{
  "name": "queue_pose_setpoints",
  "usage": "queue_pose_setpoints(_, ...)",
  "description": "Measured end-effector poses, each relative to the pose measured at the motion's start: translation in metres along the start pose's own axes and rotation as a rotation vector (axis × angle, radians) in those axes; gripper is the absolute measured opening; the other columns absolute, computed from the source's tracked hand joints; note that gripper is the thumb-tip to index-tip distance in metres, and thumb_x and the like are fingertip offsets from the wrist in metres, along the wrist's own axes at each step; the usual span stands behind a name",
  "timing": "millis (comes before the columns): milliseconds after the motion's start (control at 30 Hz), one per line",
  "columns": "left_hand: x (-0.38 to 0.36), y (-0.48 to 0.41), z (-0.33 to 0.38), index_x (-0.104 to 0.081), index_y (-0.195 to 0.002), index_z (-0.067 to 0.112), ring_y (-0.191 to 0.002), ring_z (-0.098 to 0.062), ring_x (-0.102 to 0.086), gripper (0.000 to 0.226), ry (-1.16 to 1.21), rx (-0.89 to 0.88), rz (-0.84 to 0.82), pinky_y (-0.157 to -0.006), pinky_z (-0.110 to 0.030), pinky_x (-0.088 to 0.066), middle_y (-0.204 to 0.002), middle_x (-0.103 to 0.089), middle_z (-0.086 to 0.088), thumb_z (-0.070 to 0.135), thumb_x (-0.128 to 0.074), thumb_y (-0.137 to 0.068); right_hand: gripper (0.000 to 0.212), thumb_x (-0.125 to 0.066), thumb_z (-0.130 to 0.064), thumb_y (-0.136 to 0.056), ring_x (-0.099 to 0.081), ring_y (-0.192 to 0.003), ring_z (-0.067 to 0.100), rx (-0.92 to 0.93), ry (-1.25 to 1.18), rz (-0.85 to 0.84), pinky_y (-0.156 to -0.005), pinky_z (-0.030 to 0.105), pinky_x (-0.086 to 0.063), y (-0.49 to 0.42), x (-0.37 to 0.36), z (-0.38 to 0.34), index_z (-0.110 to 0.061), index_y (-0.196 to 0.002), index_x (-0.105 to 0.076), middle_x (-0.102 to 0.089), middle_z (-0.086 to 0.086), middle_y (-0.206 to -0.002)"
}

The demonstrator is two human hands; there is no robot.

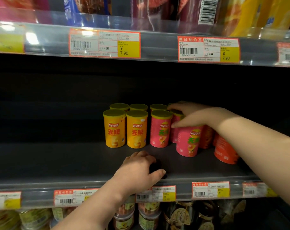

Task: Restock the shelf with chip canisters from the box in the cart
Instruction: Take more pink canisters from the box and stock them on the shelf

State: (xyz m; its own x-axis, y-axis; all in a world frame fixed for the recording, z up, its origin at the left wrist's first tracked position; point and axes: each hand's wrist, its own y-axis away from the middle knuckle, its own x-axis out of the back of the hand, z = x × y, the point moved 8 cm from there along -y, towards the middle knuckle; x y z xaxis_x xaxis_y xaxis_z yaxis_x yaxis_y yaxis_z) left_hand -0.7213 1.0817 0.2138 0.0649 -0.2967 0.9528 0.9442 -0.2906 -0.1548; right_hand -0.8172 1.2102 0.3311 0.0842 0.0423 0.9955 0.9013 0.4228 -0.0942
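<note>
The chip canisters stand upright in a tight cluster on the dark grey metal shelf (58, 161), from its middle towards the right. Two yellow cylindrical canisters with yellow-green plastic lids (114, 130) are at the near left, pink ones are beside them, and orange-red canisters (223, 150) stand at the right end. More lids show in a row behind.

The right hand (189, 117) reaches in from the right. Its fingers (174, 106) curve over the far side of the lid of a pink cylindrical cardboard canister (174, 136), and the thumb presses its near side, so it grips that one by the top.

The left hand (139, 168) rests on the shelf near the front edge with its fingers curled downward. Something dark lies beneath them, and I cannot tell whether it is an object or shadow.

These tubes are probably light and stiff, with thin walls that would dent under a hard squeeze. The glossy wrap looks smooth, so a loose hold could slip. Lifting by the snap-on lid alone may pop it off. A safer hold wraps the upper body just under the lid rim. The canisters are tall and narrow and touch their neighbours, so a sideways nudge could topple several.
</note>
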Motion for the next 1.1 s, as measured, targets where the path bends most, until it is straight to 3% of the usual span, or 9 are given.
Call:
queue_pose_setpoints(133,0.0,0.001,-0.001,-0.051,-0.133,0.027,-0.128,-0.016,-0.038,0.052,-0.001,-0.001,0.004,-0.104,-0.029,-0.034,-0.137,-0.045,0.005,0.058,-0.046,-0.09,0.081,-0.069,-0.039,-0.083,-0.041,-0.133,0.023,0.003,0.011,-0.015,-0.106,0.036,-0.039,-0.017,-0.015,-0.016,-0.027,-0.15,-0.025,-0.037,0.002,-0.15)
queue_pose_setpoints(333,-0.003,0.001,-0.002,-0.051,-0.131,0.027,-0.127,-0.016,-0.039,0.064,-0.017,0.002,-0.006,-0.103,-0.027,-0.034,-0.135,-0.045,0.005,0.066,-0.039,-0.083,0.058,-0.068,-0.038,-0.084,-0.053,-0.118,0.024,0.001,0.144,0.027,-0.096,0.037,-0.046,-0.026,-0.015,-0.025,-0.021,-0.136,-0.049,-0.055,0.004,-0.133)
queue_pose_setpoints(533,-0.002,0.0,-0.002,-0.051,-0.131,0.026,-0.127,-0.017,-0.039,0.055,-0.016,-0.002,0.007,-0.102,-0.027,-0.034,-0.135,-0.045,0.005,0.061,-0.043,-0.089,0.049,-0.068,-0.038,-0.083,-0.057,-0.109,0.023,0.011,0.18,0.05,-0.089,0.037,-0.05,-0.038,-0.016,-0.025,-0.022,-0.128,-0.056,-0.06,0.003,-0.122)
queue_pose_setpoints(733,-0.003,0.0,-0.002,-0.052,-0.13,0.028,-0.126,-0.017,-0.04,0.072,-0.011,0.016,-0.012,-0.102,-0.028,-0.035,-0.135,-0.046,0.005,0.066,-0.029,-0.073,0.057,-0.072,-0.033,-0.081,-0.056,-0.113,0.023,-0.017,0.087,0.039,-0.093,0.038,-0.049,-0.047,-0.017,-0.018,-0.02,-0.133,-0.052,-0.058,0.005,-0.128)
queue_pose_setpoints(933,-0.004,0.0,-0.003,-0.052,-0.13,0.027,-0.127,-0.017,-0.04,0.065,-0.013,0.018,-0.009,-0.102,-0.029,-0.035,-0.136,-0.046,0.004,0.066,-0.036,-0.081,0.071,-0.077,-0.028,-0.078,-0.051,-0.121,0.024,-0.042,-0.019,0.026,-0.098,0.034,-0.045,-0.052,-0.018,-0.013,-0.018,-0.14,-0.043,-0.05,0.007,-0.137)
queue_pose_setpoints(1100,-0.001,0.001,-0.002,-0.053,-0.13,0.026,-0.127,-0.017,-0.04,0.052,-0.011,0.02,0.026,-0.102,-0.029,-0.035,-0.135,-0.047,0.004,0.058,-0.046,-0.089,0.068,-0.07,-0.03,-0.084,-0.048,-0.125,0.023,-0.029,-0.038,0.0,-0.099,0.029,-0.042,-0.05,-0.018,-0.01,-0.019,-0.144,-0.04,-0.047,0.006,-0.141)
